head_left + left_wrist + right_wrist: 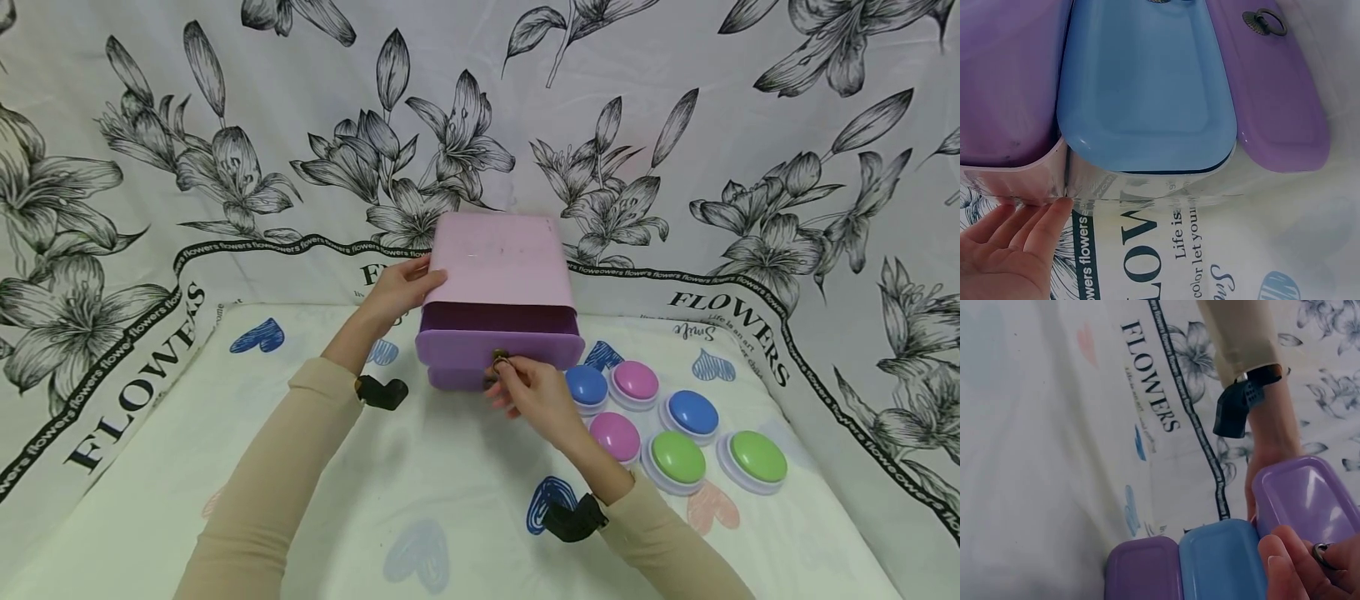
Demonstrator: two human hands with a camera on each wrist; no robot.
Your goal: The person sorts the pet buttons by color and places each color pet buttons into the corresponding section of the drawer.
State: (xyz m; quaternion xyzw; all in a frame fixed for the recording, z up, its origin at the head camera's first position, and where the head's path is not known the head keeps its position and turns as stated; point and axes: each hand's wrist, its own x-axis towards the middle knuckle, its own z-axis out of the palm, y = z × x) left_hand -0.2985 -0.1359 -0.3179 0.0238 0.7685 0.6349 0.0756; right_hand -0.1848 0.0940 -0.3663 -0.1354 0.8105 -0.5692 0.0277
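Observation:
A small drawer cabinet with a pink casing stands at the back of the table. Its purple top drawer is pulled partly out, and a dark strip of its inside shows. Below it are a blue drawer and a purple bottom drawer, which has a ring pull. My left hand touches the casing's left side, fingers straight along the pink wall. With thumb and fingers my right hand pinches the top drawer's metal ring pull.
Right of the cabinet, several domed buttons on white bases sit close together, among them a pink button, a blue button and a green button. A white cloth with hearts covers the table. Behind hangs a flower-printed cloth.

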